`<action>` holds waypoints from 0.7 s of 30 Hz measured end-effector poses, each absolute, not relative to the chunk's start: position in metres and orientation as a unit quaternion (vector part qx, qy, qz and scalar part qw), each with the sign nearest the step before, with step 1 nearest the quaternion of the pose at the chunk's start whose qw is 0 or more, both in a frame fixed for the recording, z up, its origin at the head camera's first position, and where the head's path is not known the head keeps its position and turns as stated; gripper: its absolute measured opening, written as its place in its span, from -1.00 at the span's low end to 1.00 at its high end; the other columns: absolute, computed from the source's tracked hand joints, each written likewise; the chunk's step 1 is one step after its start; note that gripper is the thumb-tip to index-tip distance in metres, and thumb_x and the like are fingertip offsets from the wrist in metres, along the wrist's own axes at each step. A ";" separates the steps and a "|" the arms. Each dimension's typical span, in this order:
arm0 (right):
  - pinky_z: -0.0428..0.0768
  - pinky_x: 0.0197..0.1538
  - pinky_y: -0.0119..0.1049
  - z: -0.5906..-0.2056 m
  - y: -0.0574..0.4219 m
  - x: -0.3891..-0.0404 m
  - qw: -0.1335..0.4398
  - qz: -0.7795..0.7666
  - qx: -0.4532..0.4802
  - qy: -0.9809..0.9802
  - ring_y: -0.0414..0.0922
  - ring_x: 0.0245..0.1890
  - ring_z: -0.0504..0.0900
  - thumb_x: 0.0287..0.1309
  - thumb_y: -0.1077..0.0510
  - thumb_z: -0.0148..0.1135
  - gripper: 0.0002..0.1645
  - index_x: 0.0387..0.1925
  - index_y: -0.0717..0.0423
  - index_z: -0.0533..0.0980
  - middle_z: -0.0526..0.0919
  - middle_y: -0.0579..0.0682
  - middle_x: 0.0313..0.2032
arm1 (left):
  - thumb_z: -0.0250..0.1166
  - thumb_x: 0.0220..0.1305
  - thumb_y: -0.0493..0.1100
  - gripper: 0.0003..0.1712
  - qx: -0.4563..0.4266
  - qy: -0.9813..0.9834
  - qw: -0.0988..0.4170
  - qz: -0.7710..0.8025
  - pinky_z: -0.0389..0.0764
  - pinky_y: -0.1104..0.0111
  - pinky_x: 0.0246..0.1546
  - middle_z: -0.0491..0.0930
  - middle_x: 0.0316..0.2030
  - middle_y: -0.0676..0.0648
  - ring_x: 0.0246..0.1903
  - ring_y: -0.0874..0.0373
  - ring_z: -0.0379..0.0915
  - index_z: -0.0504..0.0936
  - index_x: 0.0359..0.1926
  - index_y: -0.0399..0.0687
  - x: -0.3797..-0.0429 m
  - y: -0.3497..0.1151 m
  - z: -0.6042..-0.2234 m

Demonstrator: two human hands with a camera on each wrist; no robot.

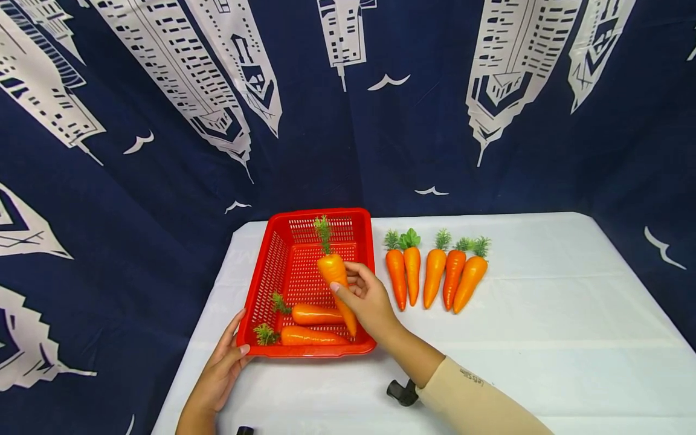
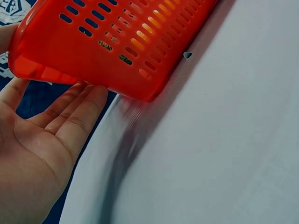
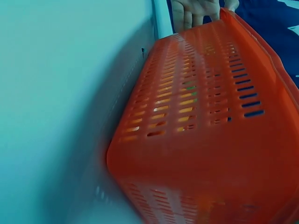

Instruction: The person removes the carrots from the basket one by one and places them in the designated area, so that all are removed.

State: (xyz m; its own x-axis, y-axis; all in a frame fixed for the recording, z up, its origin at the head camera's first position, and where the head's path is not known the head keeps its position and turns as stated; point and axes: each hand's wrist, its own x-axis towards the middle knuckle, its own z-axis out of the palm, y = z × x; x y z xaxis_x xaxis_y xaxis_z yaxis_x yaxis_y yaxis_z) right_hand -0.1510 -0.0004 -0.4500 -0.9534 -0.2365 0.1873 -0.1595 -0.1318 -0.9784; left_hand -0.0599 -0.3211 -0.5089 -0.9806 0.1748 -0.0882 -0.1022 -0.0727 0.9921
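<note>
A red plastic basket (image 1: 372,257) with slotted walls sits at the left of the white table. My right hand (image 1: 372,302) pinches an orange carrot (image 1: 333,270) between thumb and fingers over the basket, its green top pointing away from me and its tip toward me. Below it, two more carrots, one upper (image 1: 314,314) and one lower (image 1: 312,336), lie sideways inside near the front wall, tops to the left. At the front left corner my left hand (image 1: 220,370) grips the basket's rim, thumb above and fingers (image 2: 77,126) underneath. In the right wrist view the basket wall (image 3: 205,154) hides the right hand.
Right of the basket, several carrots (image 1: 435,278) with green tops lie side by side on the white tablecloth (image 1: 571,314). A small black object (image 1: 402,393) is by the right sleeve, another (image 1: 245,430) at the bottom edge. A navy printed curtain (image 1: 348,151) hangs behind.
</note>
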 end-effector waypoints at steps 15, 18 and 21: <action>0.64 -0.02 -0.46 -0.451 0.015 -0.152 0.007 -0.755 -0.127 0.643 -0.14 -0.06 0.60 0.28 0.21 0.34 -0.45 0.28 0.11 0.43 0.55 0.14 0.08 | -0.05 0.54 -0.28 -0.19 0.020 0.672 0.095 0.734 0.52 0.50 0.18 -0.13 0.55 -0.03 0.26 0.42 0.36 -0.15 0.63 0.30 -0.060 -0.321 -0.510; 0.64 -0.02 -0.45 -0.452 0.018 -0.151 0.012 -0.754 -0.121 0.645 -0.15 -0.06 0.61 0.28 0.20 0.34 -0.44 0.28 0.09 0.42 0.55 0.13 0.09 | -0.06 0.54 -0.28 -0.19 0.022 0.670 0.095 0.736 0.52 0.50 0.18 -0.14 0.55 -0.03 0.26 0.41 0.36 -0.15 0.63 0.29 -0.060 -0.321 -0.509; 0.64 -0.01 -0.44 -0.452 0.022 -0.150 0.014 -0.754 -0.117 0.646 -0.15 -0.05 0.61 0.29 0.19 0.34 -0.43 0.30 0.08 0.41 0.55 0.14 0.10 | -0.07 0.54 -0.28 -0.19 0.025 0.667 0.096 0.738 0.52 0.50 0.18 -0.14 0.55 -0.04 0.26 0.41 0.36 -0.16 0.63 0.28 -0.060 -0.320 -0.509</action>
